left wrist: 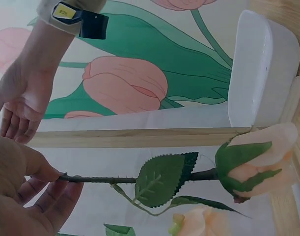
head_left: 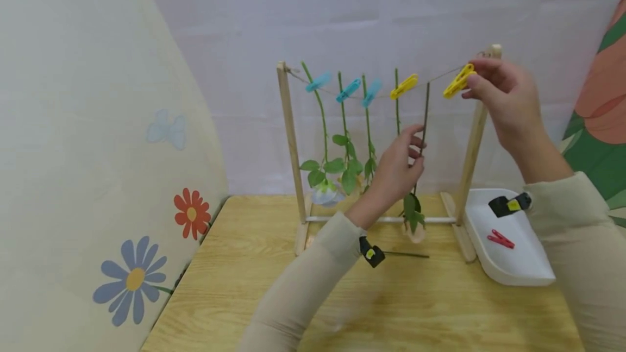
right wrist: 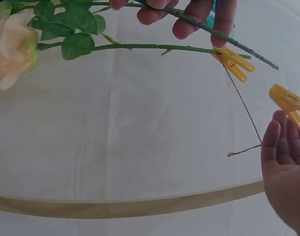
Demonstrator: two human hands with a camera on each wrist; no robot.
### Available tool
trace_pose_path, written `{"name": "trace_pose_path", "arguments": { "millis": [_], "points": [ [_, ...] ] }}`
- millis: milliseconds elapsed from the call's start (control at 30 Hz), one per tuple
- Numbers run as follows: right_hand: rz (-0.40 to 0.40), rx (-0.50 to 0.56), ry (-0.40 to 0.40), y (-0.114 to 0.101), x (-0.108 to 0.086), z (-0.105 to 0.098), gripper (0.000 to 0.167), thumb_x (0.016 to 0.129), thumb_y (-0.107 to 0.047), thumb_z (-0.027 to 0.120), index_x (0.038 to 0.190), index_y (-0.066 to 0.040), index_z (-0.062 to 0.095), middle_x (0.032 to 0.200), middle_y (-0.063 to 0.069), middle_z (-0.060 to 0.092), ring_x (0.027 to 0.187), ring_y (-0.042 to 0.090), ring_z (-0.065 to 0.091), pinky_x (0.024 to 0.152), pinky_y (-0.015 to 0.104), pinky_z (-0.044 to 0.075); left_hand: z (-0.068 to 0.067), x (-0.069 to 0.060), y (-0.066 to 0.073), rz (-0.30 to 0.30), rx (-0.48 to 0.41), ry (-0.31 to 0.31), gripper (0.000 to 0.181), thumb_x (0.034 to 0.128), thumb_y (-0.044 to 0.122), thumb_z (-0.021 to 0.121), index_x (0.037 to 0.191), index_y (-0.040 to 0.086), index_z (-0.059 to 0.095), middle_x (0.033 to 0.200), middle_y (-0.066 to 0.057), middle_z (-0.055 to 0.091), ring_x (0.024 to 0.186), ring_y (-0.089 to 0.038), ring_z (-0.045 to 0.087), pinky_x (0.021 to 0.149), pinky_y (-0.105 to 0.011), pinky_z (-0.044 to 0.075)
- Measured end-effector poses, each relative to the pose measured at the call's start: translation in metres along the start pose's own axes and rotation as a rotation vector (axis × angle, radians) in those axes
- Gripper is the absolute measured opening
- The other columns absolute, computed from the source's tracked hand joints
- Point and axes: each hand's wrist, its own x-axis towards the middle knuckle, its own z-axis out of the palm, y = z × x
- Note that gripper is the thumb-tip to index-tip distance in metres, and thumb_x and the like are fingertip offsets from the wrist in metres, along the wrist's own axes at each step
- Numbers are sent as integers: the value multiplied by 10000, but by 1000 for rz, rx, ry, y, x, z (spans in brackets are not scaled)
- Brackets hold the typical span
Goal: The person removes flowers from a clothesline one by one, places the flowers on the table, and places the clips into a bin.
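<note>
Hands are raised at a twine line (head_left: 442, 75): one peach rose (left wrist: 164, 179) is pinched by its stem, bloom down, in the left hand (head_left: 395, 170), and one yellow clothespin (head_left: 458, 81) is pinched in the right hand (head_left: 511, 99). Four flowers (head_left: 339, 139) are hung by three blue clothespins (head_left: 348, 91) and a second yellow clothespin (head_left: 404, 86). One red clothespin (head_left: 501, 239) is held in one white tray (head_left: 513, 276); one stem (head_left: 407, 255), partly hidden, is laid on the table (head_left: 440, 308).
</note>
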Motion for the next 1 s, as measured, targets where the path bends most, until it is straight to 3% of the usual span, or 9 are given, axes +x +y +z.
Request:
{"name": "trace_pose_path", "arguments": {
  "millis": [333, 1000],
  "points": [
    [23, -6, -49, 6, -16, -9, 254, 952, 2, 663, 1203, 31, 657, 1054, 95, 660, 922, 181, 620, 799, 163, 568, -8, -11, 0, 30, 64, -22, 611, 957, -35, 616, 1512, 75, 387, 1201, -89, 656, 947, -121, 655, 708, -93, 489],
    [81, -81, -85, 20, -40, -29, 250, 965, 7, 644, 1214, 14, 661, 1042, 48, 678, 888, 134, 635, 800, 139, 557, -28, -34, -2, -21, 137, -116, 690, 952, -57, 607, 1561, 97, 324, 1273, -85, 610, 969, -128, 635, 645, -121, 509]
  ]
}}
